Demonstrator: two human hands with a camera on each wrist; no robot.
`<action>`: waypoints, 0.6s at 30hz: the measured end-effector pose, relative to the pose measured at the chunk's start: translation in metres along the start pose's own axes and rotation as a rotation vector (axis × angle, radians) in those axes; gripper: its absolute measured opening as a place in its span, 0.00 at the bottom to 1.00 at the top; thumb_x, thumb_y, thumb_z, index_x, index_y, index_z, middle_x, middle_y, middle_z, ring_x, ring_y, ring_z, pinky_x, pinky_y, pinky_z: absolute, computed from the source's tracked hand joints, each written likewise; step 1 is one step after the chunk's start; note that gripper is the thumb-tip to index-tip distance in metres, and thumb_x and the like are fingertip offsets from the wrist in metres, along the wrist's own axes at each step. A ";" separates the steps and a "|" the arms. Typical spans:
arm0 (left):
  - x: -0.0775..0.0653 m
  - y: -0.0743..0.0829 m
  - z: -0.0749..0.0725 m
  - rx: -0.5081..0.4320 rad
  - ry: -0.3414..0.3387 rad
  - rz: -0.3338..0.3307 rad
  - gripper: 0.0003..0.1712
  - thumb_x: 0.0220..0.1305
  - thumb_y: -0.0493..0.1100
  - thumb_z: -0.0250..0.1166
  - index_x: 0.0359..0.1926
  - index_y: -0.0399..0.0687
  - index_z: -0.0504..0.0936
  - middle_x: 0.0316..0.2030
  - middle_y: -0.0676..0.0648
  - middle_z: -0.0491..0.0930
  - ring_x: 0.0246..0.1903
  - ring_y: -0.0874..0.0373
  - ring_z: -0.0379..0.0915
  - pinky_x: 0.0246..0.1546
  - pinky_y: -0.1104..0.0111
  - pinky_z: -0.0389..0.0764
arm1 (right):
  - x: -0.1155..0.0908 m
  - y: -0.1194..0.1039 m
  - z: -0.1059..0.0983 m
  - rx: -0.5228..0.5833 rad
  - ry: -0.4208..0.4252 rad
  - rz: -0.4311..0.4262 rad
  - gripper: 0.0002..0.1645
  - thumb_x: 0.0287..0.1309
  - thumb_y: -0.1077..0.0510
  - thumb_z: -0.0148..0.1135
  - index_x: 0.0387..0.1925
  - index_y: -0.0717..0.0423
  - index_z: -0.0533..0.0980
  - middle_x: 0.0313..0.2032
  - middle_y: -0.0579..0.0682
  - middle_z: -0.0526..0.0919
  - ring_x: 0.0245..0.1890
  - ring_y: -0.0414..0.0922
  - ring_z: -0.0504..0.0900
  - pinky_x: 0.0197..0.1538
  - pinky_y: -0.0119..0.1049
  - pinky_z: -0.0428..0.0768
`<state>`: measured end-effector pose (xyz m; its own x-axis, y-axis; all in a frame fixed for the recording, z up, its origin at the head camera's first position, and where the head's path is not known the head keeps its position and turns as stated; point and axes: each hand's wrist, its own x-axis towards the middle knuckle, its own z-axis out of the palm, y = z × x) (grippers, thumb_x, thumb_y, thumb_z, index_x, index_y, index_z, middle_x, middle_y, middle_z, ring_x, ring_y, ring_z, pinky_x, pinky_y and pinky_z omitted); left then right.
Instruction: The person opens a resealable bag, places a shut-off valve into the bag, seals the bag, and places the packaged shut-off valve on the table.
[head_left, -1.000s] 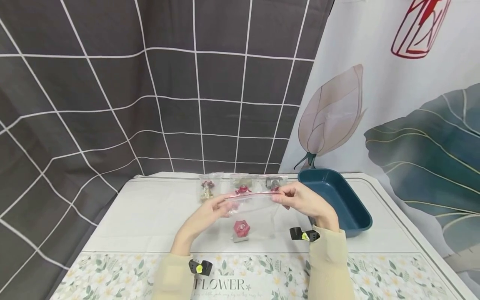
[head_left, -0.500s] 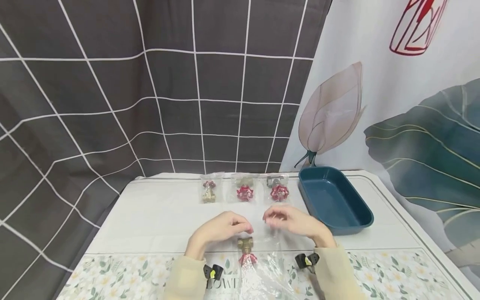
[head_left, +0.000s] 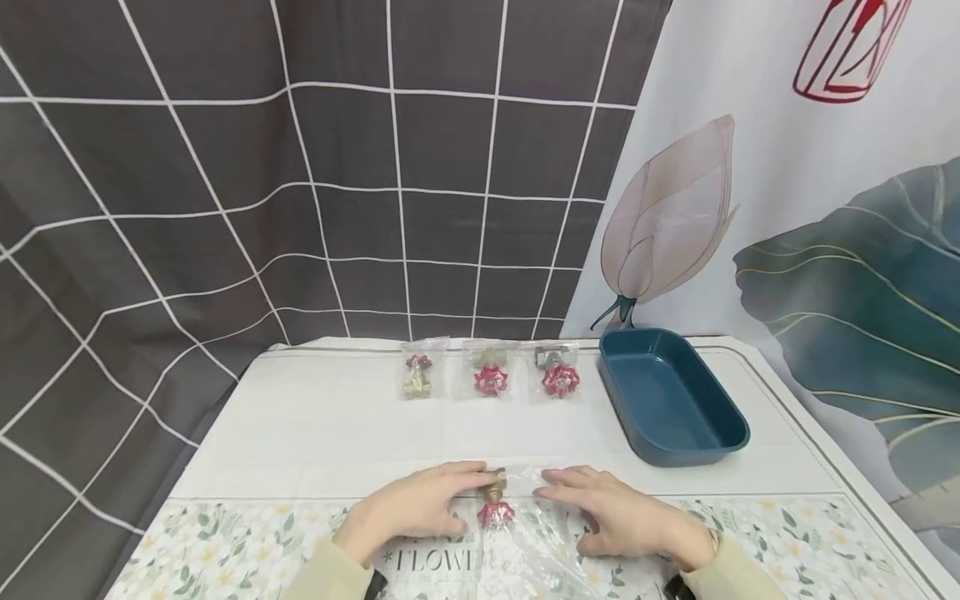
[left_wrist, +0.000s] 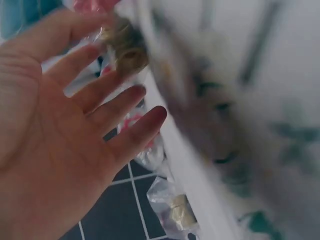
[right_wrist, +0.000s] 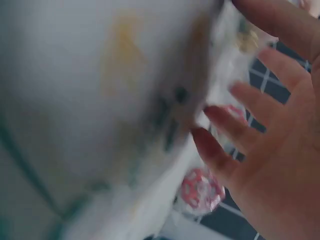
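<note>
A brass valve (head_left: 493, 492) with a red handwheel lies in a clear plastic zip bag (head_left: 528, 546) at the front of the table, its brass end pointing away from me. My left hand (head_left: 423, 507) is at the valve's left, fingers loosely extended, with fingertips right at the brass body. In the left wrist view the brass end (left_wrist: 129, 52) appears beyond the spread fingers. Across the bag, my right hand (head_left: 622, 510) has its fingers relaxed and apart, fingertips close to the bag's upper right edge. The right wrist view shows that palm (right_wrist: 280, 150) with nothing in it.
Along the back of the table lie three more bagged valves: a left one (head_left: 417, 379), a middle one (head_left: 491, 379) and a right one (head_left: 560, 380). A deep blue tray (head_left: 663, 392) stands to their right. A dark grid curtain (head_left: 435, 217) hangs behind the table.
A second ago both hands held the bag up by its zip edge. It was laid down nearer to me and released; both hands have since moved down beside it.
</note>
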<state>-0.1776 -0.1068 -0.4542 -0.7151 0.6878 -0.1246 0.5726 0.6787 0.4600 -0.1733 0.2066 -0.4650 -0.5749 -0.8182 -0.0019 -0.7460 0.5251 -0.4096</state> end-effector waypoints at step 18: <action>0.006 0.007 0.014 0.143 0.134 0.100 0.31 0.68 0.62 0.53 0.68 0.58 0.71 0.64 0.47 0.72 0.60 0.52 0.71 0.60 0.58 0.73 | 0.042 -0.022 0.002 -0.088 0.216 0.043 0.11 0.63 0.58 0.61 0.42 0.43 0.86 0.47 0.39 0.85 0.52 0.50 0.75 0.47 0.50 0.71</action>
<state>-0.1722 -0.0947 -0.4647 -0.6931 0.7198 0.0383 0.6878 0.6446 0.3340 -0.1807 0.1604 -0.4580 -0.6583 -0.7305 0.1818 -0.7403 0.5843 -0.3326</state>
